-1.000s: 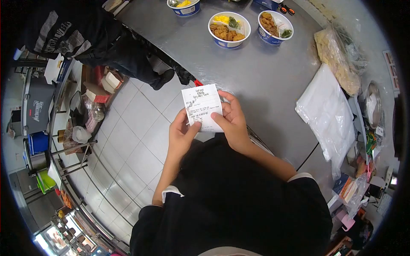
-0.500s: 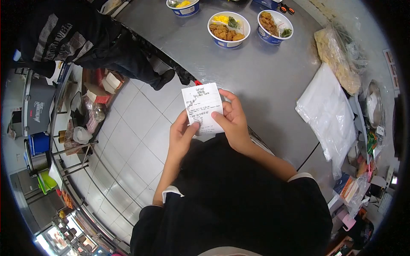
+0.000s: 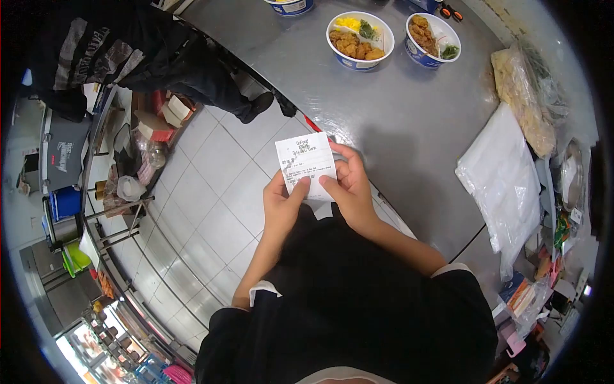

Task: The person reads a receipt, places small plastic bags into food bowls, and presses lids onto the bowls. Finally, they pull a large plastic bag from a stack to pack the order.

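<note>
A white printed receipt (image 3: 304, 157) is held up in front of my body, its heading reading "GoFood". My left hand (image 3: 285, 197) grips its lower left side, thumb pressed on the front. On the lower right, my right hand (image 3: 350, 192) pinches the paper, with its thumb on the print and its index finger behind the edge. Both thumbs cover part of the lower lines. Beyond the receipt, on the metal table (image 3: 396, 128), stand a bowl with fried chicken, yellow egg and greens (image 3: 359, 41) and another bowl with chicken and greens (image 3: 432, 40).
A third bowl (image 3: 291, 6) is cut off at the top. Orange-handled scissors (image 3: 451, 12) lie at the back. White plastic bags (image 3: 502, 185) and a bag of brownish food (image 3: 521, 102) line the right side. A person in dark clothes (image 3: 166, 57) stands at left, near boxes (image 3: 160, 121).
My view has shifted, so the bowls and bags sit further right. My left thumb has moved up and inward on the receipt, which both hands still hold.
</note>
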The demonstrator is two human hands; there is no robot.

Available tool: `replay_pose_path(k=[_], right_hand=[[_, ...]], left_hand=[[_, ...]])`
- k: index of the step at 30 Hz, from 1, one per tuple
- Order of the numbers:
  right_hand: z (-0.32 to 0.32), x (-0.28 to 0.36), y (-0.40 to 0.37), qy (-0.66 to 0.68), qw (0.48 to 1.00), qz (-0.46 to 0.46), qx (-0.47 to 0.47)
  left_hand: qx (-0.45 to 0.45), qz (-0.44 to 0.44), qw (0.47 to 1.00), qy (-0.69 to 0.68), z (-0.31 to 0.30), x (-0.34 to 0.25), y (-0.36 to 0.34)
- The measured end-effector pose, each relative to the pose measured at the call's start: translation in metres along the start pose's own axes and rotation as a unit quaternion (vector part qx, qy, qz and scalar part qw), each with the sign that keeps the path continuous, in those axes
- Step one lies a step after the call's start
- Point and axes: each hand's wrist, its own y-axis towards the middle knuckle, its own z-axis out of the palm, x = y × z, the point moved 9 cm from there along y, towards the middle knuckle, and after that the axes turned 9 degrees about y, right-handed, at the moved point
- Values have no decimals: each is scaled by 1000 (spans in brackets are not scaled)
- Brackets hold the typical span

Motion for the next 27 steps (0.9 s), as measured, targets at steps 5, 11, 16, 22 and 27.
replay_pose_path(k=[5, 11, 16, 22, 27], right_hand=[[-1, -8, 4, 27, 999, 32, 9], [0, -18, 12, 20, 998, 51, 20], [24, -30, 12, 16, 994, 86, 66], [76, -73, -7, -42, 983, 102, 146], [158, -130, -61, -81, 952, 128, 268]], left_hand=[[-30, -5, 998, 58, -8, 1, 6], [-43, -9, 999, 27, -11, 2, 10], [-71, -17, 997, 8, -36, -1, 1], [-173, 16, 985, -17, -100, 3, -51], [-272, 72, 957, -75, -182, 19, -142]])
